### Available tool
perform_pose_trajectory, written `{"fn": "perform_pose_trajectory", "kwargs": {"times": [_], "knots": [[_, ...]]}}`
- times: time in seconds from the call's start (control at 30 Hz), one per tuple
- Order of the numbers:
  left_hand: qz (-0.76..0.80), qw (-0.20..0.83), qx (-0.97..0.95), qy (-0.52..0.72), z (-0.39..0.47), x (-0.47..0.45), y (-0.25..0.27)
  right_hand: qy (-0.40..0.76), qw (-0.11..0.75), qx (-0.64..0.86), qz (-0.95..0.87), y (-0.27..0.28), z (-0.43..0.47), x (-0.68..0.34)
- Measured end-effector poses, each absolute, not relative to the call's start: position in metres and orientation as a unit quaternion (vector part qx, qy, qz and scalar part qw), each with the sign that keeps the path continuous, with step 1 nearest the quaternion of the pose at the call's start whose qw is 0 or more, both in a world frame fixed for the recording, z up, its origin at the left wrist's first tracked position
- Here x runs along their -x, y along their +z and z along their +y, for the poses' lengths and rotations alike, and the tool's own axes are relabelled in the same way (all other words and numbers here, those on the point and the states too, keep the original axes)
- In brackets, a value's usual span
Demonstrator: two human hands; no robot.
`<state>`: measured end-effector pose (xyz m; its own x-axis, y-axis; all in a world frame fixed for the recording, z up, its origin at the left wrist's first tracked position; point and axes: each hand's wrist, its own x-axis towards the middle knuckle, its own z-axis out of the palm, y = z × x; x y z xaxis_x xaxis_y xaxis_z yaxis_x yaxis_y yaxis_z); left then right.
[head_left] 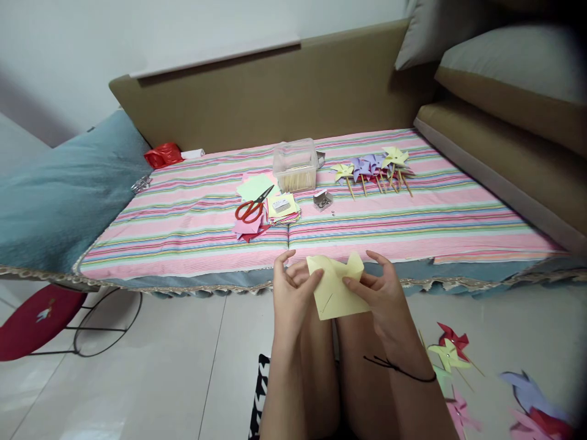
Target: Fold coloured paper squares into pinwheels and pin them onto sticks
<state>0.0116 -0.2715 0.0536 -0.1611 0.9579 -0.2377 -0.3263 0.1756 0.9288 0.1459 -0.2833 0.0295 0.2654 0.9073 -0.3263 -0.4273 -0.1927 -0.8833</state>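
A pale yellow paper square (342, 292) is held over my knees, with slits cut in it and its upper corners curling up. My left hand (298, 286) pinches its left side between thumb and fingers. On the right side, my right hand (378, 284) grips the paper, thumb in front near the middle and fingers behind. Beyond my hands, red-handled scissors (250, 209) lie on coloured paper sheets (259, 186). Beside them is a stack of paper squares (288, 211) with a small light packet on top. A small open box of metal fasteners (323, 200) sits to the right.
On the striped sofa cover (183, 226) stands a clear plastic box (296, 166) of wooden sticks. Finished paper pinwheels (373, 165) lie right of it; more pinwheels (452, 354) rest on the floor at right. A red stool (43, 321) is at left.
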Motion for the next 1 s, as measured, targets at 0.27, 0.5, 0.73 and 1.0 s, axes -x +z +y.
{"fn": "perform_pose_trajectory", "kwargs": {"times": [0.27,0.5,0.73,1.0], "knots": [[0.475,0.52,-0.386,0.595,-0.27,-0.001,0.047,0.552,0.613,0.526,-0.205,0.027,-0.282,-0.146],[0.433,0.552,-0.474,0.532,-0.276,0.003,0.056,0.545,0.626,0.523,-0.196,0.025,-0.281,-0.146],[0.434,0.565,-0.42,0.562,-0.271,-0.003,0.046,0.553,0.624,0.512,-0.207,0.03,-0.282,-0.142],[0.441,0.658,-0.314,0.524,-0.272,-0.008,0.047,0.564,0.623,0.493,-0.226,0.032,-0.284,-0.141]]}}
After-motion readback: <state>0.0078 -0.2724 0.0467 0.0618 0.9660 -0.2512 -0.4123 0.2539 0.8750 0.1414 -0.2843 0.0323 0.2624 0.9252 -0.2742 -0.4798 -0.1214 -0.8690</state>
